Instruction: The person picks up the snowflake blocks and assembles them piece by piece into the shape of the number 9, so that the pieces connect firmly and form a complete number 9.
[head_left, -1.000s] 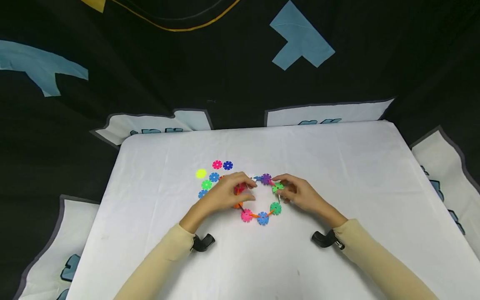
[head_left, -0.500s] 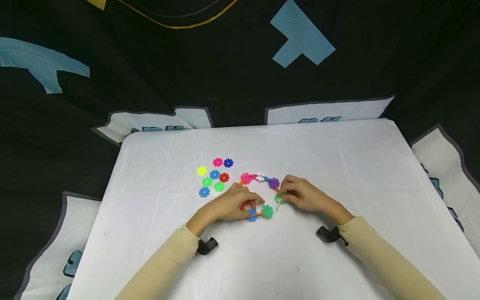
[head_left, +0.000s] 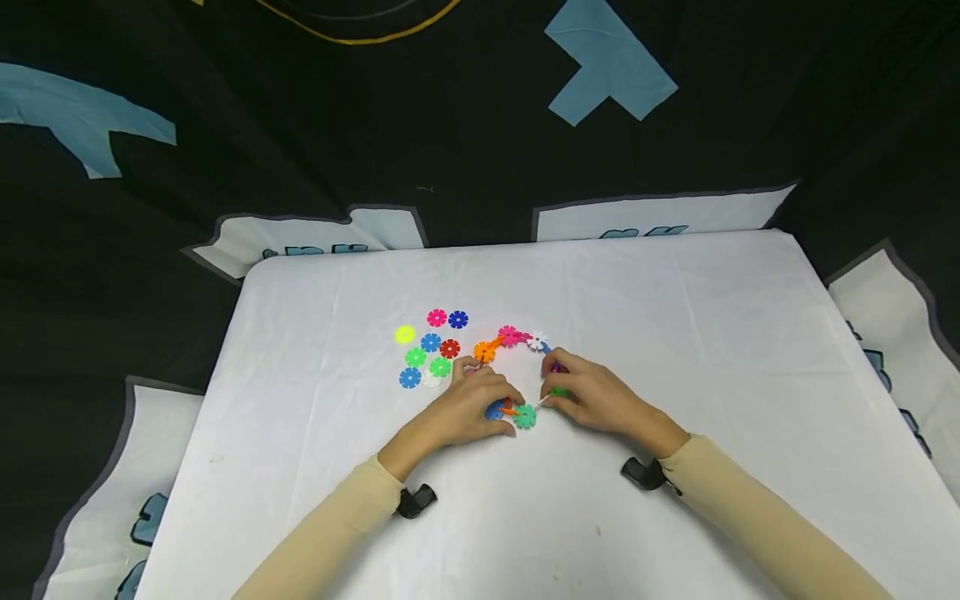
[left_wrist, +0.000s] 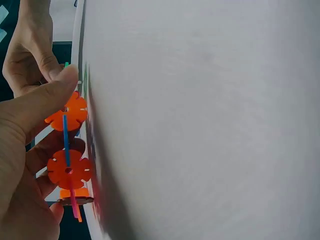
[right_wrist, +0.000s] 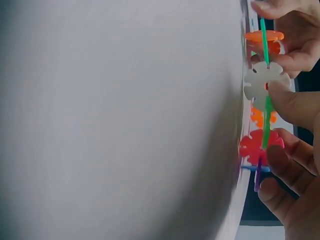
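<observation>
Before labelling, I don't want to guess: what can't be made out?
Head view: part of the chain, hidden by the left hand.
Head view: most of the purple disc, behind the right hand.
Head view: the loose white disc's notches, too small to count.
Left wrist view: part of the left hand, cut off by left edge.

We wear long, plain beige fabric sleeves (head_left: 326,523); small black curved wrist cameras (head_left: 416,502) at both cuffs (head_left: 686,458); fingers (left_wrist: 60,87) bare, ringless.

Head view: white table (head_left: 712,333) brightly lit, background cloth (head_left: 300,142) dark, faint shadows beside the sleeves (head_left: 765,508). Wrist views: dimmer, greyer, outer edges darkened; 1 broad, soft shadow in each.
</observation>
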